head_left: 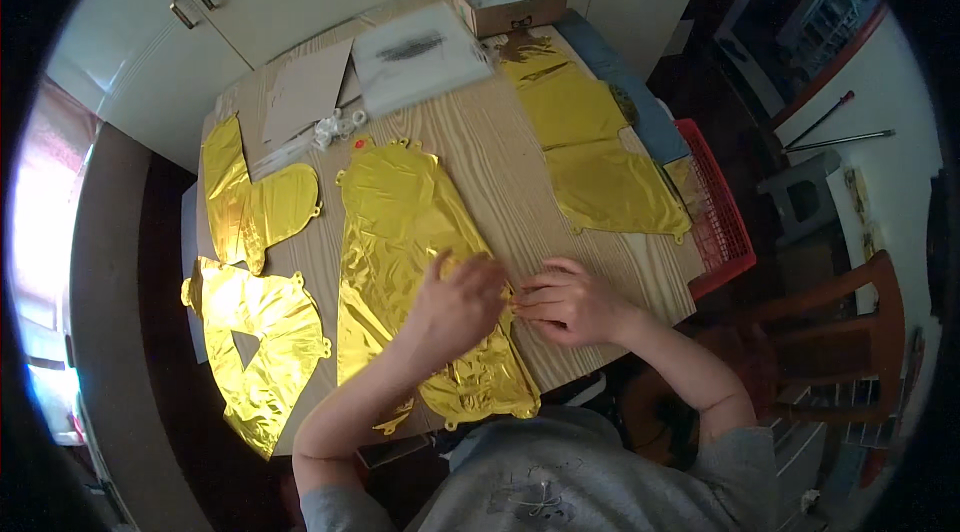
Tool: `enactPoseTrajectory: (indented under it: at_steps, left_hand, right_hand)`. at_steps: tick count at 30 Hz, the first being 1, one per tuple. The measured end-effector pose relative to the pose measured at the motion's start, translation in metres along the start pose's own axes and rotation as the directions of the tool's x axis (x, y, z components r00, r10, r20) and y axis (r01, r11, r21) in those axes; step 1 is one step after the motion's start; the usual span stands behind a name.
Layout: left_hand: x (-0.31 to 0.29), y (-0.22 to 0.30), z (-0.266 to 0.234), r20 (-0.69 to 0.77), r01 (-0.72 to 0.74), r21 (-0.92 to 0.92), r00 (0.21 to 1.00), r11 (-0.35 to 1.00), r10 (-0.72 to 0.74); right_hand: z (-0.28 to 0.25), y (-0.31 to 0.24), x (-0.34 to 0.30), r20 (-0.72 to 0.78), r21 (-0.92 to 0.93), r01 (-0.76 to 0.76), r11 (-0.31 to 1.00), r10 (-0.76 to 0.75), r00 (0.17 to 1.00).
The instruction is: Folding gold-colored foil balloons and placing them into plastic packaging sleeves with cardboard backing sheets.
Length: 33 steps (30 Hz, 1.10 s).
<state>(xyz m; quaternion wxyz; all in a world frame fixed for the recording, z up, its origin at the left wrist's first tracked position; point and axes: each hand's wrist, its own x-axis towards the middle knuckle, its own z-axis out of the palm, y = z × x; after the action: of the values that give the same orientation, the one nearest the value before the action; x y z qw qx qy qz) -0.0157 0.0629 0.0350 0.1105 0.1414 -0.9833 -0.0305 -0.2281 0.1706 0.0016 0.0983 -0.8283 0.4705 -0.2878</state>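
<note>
While my left hand (465,297) is raised over the lower half of the middle foil piece (395,222), its fingers are curled and blurred, so I cannot tell whether they grip anything. My right hand (570,302) sits just beside it, fingers drawn close together, the tips meeting the foil's right edge; the exact pinch is too small for me to make out.

Under everything is the wooden desk (490,162), with the middle piece lying lengthwise on it, tabs along its rim. Near the desk's right side I see a long foil piece (585,122), then a holed foil piece (285,332) at the near left and an L-shaped foil piece (285,202) above that. Beyond them lie a clear plastic sheet (425,52) with a dark smudge, an open cardboard box (515,14) and a cluster of white rings (340,127).

My left forearm slants up from the lower left, hiding part of the middle piece; my right one reaches in from the lower right, bent at the elbow.
</note>
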Motion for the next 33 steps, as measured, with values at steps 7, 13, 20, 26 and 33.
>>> enactPoseTrajectory:
  at_steps: [7, 13, 20, 26, 33]
  left_hand:
    - [-0.002, 0.018, 0.008, -0.075, 0.022, -0.016, 0.997, 1.000, -0.023]
    - [0.005, 0.011, 0.010, -0.055, 0.121, 0.028, 0.991, 0.992, -0.119]
    - [0.020, -0.008, 0.011, -0.055, 0.192, 0.061, 0.980, 0.979, -0.189]
    - [0.031, -0.022, 0.007, 0.005, 0.252, 0.078, 0.968, 0.965, -0.253]
    - [0.043, -0.056, 0.016, -0.053, 0.282, 0.150, 0.959, 0.948, -0.277]
  right_hand:
    - [0.000, -0.001, -0.002, 0.001, -0.022, -0.007, 1.000, 0.007, 1.000]
    - [0.002, 0.000, -0.001, -0.022, -0.019, -0.001, 1.000, 0.001, 1.000]
    - [0.000, -0.001, -0.001, -0.025, -0.011, -0.007, 1.000, 0.007, 1.000]
    - [0.000, 0.000, 0.000, -0.023, -0.005, -0.003, 1.000, 0.003, 1.000]
    - [0.001, 0.000, -0.001, -0.025, 0.012, -0.007, 1.000, 0.007, 1.000]
